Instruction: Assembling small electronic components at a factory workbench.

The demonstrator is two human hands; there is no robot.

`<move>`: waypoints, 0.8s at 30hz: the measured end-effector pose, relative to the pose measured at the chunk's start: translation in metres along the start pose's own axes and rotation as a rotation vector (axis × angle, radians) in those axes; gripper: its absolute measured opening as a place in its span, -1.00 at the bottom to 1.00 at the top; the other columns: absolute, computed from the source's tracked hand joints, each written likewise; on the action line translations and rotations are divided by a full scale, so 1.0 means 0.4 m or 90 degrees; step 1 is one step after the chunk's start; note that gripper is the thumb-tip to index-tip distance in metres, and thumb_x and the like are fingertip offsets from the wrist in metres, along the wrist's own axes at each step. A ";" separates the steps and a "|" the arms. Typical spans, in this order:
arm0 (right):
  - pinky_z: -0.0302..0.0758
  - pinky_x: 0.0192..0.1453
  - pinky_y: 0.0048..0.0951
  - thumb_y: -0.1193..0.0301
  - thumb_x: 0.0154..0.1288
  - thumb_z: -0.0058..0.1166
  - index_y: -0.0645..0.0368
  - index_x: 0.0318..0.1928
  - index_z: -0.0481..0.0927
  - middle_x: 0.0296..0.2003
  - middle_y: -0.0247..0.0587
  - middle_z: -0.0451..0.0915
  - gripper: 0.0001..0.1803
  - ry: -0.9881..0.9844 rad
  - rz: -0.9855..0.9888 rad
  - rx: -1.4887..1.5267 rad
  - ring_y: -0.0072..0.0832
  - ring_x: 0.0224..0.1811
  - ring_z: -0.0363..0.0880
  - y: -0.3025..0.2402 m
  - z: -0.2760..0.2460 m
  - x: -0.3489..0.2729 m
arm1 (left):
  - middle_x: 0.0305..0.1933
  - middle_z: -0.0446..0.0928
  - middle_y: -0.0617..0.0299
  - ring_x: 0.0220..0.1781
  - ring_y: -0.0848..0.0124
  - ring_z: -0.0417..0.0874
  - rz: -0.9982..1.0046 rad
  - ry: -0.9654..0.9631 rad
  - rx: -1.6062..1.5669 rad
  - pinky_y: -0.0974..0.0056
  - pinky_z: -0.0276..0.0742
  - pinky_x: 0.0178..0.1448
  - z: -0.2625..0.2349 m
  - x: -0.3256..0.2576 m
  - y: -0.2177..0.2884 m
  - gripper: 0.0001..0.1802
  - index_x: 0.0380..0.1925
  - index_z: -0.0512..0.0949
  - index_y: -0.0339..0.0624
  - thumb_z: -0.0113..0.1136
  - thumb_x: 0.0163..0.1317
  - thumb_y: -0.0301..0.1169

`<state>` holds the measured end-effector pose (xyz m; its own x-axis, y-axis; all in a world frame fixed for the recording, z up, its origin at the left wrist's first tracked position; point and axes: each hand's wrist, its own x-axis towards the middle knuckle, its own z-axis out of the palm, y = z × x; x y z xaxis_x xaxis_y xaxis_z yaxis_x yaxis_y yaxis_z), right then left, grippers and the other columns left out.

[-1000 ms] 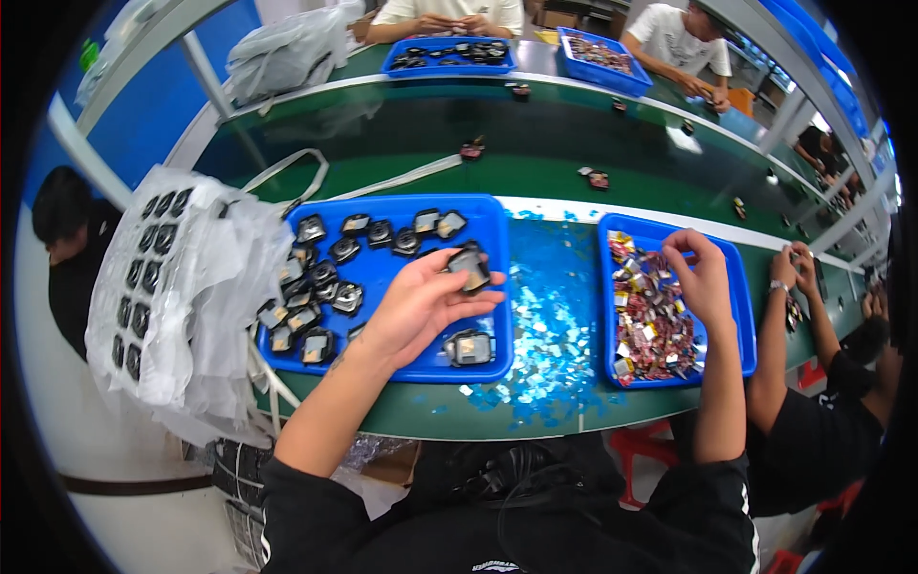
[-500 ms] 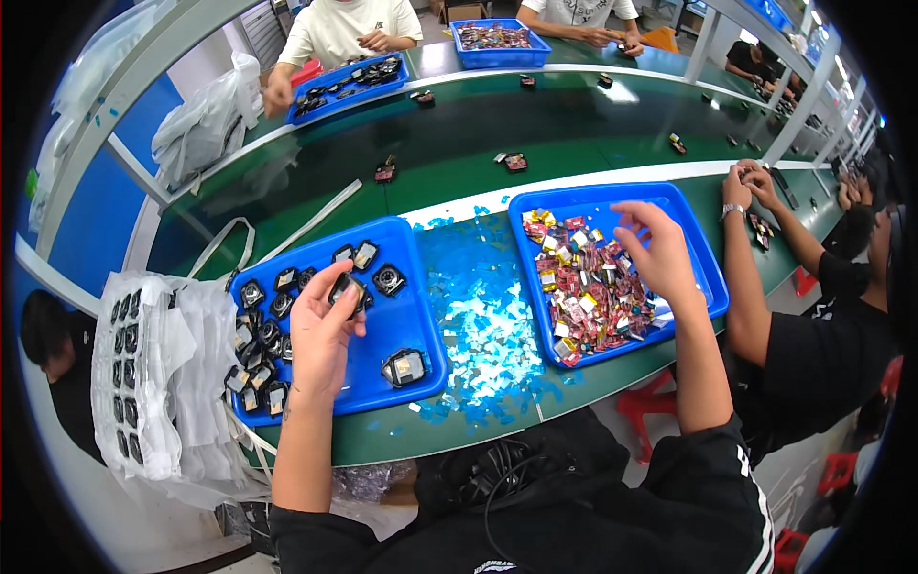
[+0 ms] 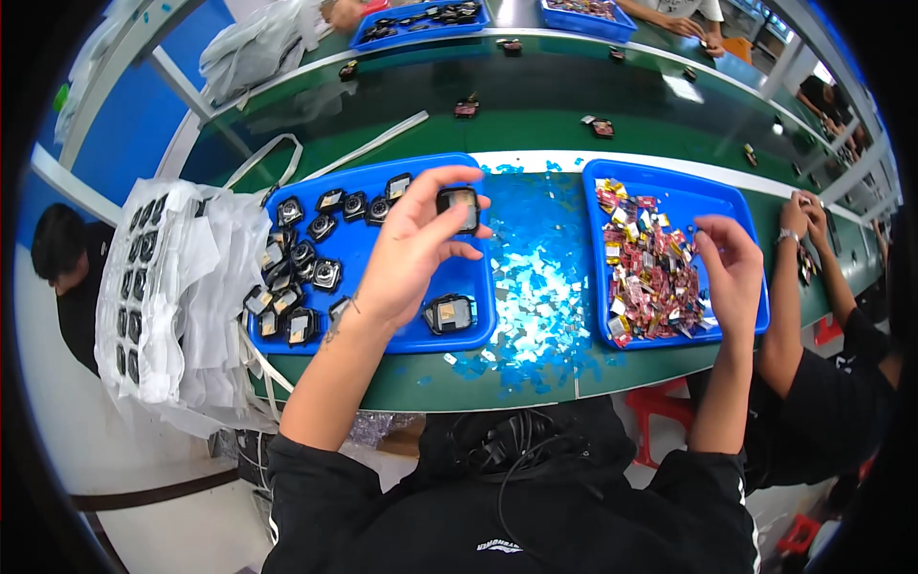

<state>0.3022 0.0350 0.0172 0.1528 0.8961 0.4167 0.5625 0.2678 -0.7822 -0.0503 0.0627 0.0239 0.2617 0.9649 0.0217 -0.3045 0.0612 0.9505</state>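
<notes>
My left hand (image 3: 413, 247) holds a small black square part (image 3: 458, 205) with a pale face between thumb and fingertips, raised above the right end of the left blue tray (image 3: 382, 263). That tray holds several similar black parts along its left side, and one more part (image 3: 449, 313) lies near its front right corner. My right hand (image 3: 731, 270) hovers over the right blue tray (image 3: 736, 206), fingers curled above a heap of small red, yellow and silver pieces (image 3: 645, 263); whether it pinches one is hidden.
Blue film scraps (image 3: 524, 287) litter the green table between the trays. White bags with stacked black parts (image 3: 158, 287) hang at the left. A person's hands (image 3: 798, 215) work at the right; another person sits at the far left. More blue trays (image 3: 421, 19) stand across the table.
My left hand lifted a black part out of the left tray and raised it toward the middle. My right hand stayed over the right tray.
</notes>
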 end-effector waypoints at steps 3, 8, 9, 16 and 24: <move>0.49 -0.24 -0.64 0.62 0.28 0.12 0.30 -0.16 0.62 -0.34 -0.35 0.63 -0.87 -0.065 0.035 0.154 -0.68 -0.33 0.57 -0.039 0.060 -0.029 | -0.07 0.49 0.25 -0.11 0.49 0.55 0.056 -0.023 0.228 0.40 0.50 -0.08 -0.008 -0.014 -0.018 -0.79 -0.08 0.65 -0.19 0.18 0.33 -0.42; 0.47 -0.31 -0.70 0.66 0.23 0.18 0.33 -0.18 0.59 -0.34 -0.26 0.65 -0.86 -0.232 0.107 0.383 -0.70 -0.38 0.57 -0.178 0.190 -0.082 | -0.12 0.47 0.23 -0.13 0.46 0.55 0.134 -0.076 0.369 0.36 0.47 -0.11 0.034 -0.054 -0.038 -0.74 -0.19 0.71 -0.09 0.44 0.07 -0.37; 0.47 -0.31 -0.71 0.65 0.23 0.17 0.34 -0.19 0.58 -0.34 -0.26 0.65 -0.87 -0.251 0.110 0.401 -0.70 -0.39 0.57 -0.182 0.204 -0.082 | -0.13 0.47 0.24 -0.14 0.46 0.55 0.122 -0.096 0.354 0.36 0.47 -0.12 0.043 -0.056 -0.037 -0.74 -0.21 0.72 -0.10 0.45 0.06 -0.37; 0.52 -0.23 -0.68 0.63 0.28 0.16 0.32 -0.21 0.54 -0.32 -0.25 0.62 -0.90 -0.290 0.115 0.459 -0.68 -0.32 0.58 -0.201 0.280 -0.082 | -0.22 0.48 0.26 -0.22 0.53 0.50 0.084 -0.075 0.337 0.43 0.42 -0.18 0.041 -0.063 -0.038 -0.79 -0.27 0.73 -0.18 0.44 0.04 -0.49; 0.46 -0.38 -0.70 0.61 0.31 0.13 0.27 -0.21 0.50 -0.32 -0.33 0.55 -0.91 -0.316 0.170 0.456 -0.71 -0.41 0.53 -0.204 0.308 -0.077 | -0.21 0.52 0.26 -0.20 0.53 0.52 0.089 -0.077 0.276 0.42 0.42 -0.20 0.039 -0.065 -0.076 -0.86 -0.31 0.70 -0.21 0.39 0.10 -0.48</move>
<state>0.1514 0.0292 0.0112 -0.2546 0.9650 0.0626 -0.1062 0.0364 -0.9937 -0.0338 0.0316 -0.0008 0.3589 0.9178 0.1697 0.0597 -0.2040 0.9772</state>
